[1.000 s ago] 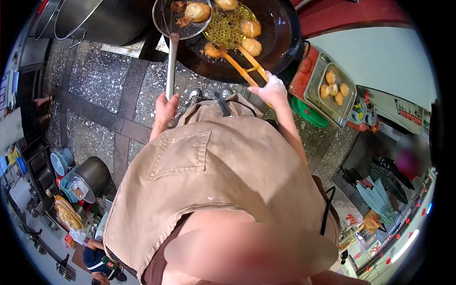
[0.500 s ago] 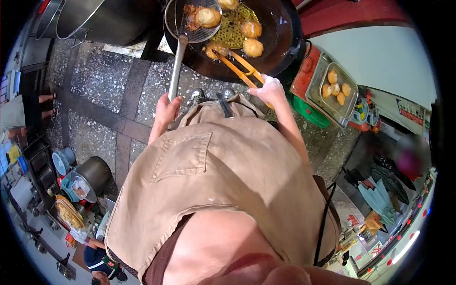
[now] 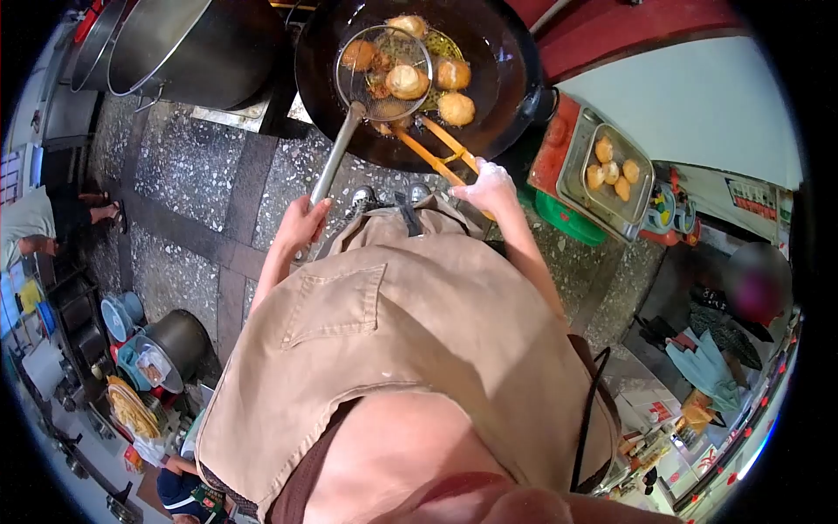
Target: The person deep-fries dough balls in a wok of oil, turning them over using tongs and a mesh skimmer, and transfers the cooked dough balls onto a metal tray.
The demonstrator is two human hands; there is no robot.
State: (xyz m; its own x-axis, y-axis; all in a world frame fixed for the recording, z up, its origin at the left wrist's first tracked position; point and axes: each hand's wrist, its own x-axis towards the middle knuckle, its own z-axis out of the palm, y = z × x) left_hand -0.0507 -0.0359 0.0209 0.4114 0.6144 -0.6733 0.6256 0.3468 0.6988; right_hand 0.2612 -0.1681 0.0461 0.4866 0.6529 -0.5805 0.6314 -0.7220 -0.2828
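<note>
My left hand [image 3: 302,222] is wrapped round the metal handle of a mesh strainer [image 3: 358,98]. In the strainer lie a pale golden fried ball [image 3: 407,82] and some brown bits. It is over a large dark wok [image 3: 511,96], whose oil holds several fried balls. My right hand [image 3: 489,189], with white powder on its fingers, is closed on wooden tongs [image 3: 429,155]. The tongs' tips reach in at the wok's near side, beside a brown piece [image 3: 382,128] partly hidden under the strainer's rim.
Right of the wok, a metal tray [image 3: 580,188] holds several fried balls, above a green basin [image 3: 567,218]. Large metal pots [image 3: 196,52] stand at the upper left. Other people are at the left edge, lower left and right.
The strainer has moved right and nearer over the wok, its ball still inside. The tongs' tips have shifted slightly down. More of the wok's far part shows, with another ball at the left.
</note>
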